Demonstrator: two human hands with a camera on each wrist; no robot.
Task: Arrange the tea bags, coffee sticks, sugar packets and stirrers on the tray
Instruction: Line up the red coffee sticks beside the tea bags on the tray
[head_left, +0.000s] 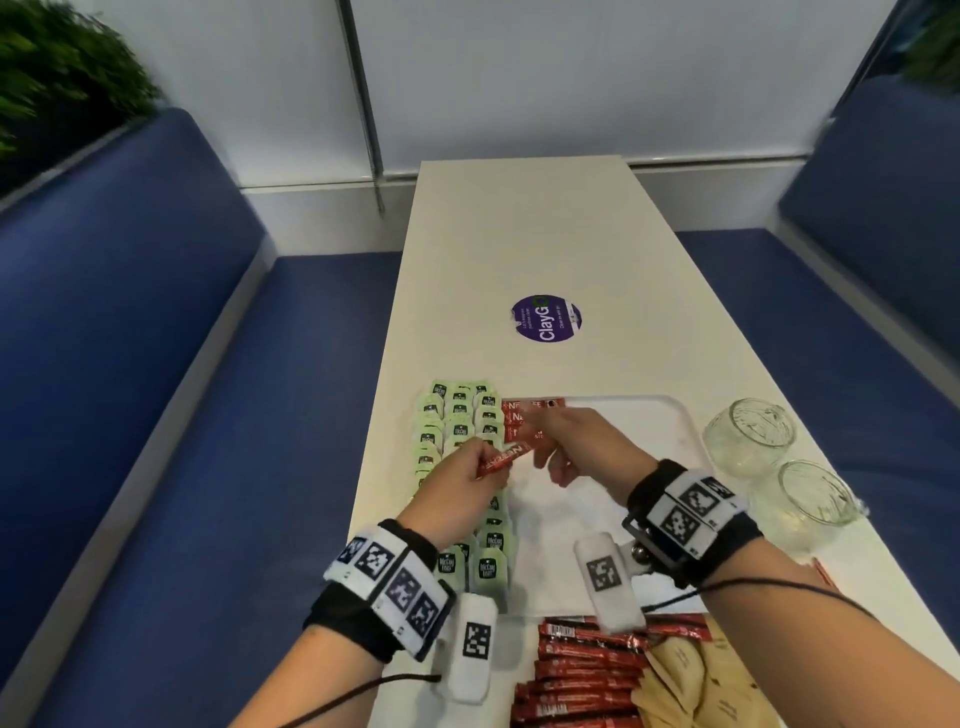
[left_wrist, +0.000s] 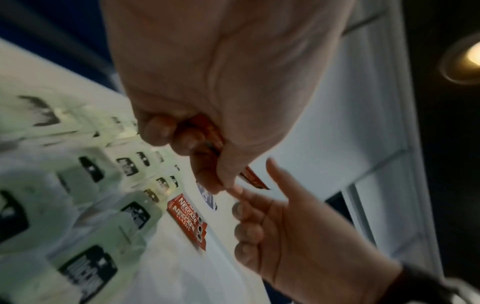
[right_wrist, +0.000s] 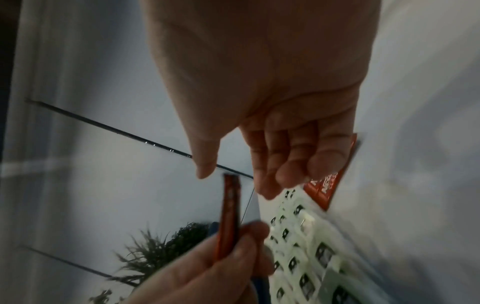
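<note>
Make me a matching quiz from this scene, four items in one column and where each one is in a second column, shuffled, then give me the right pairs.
Items
1. red coffee stick in the left hand's grip
2. pale green tea bags
3. clear glass cups
4. round purple sticker

Places
A. on the table beyond the white tray
B. in rows along the tray's left side
C. held above the tray
D. on the table right of the tray

Pairs: 1-C, 2-B, 3-D, 4-A
</note>
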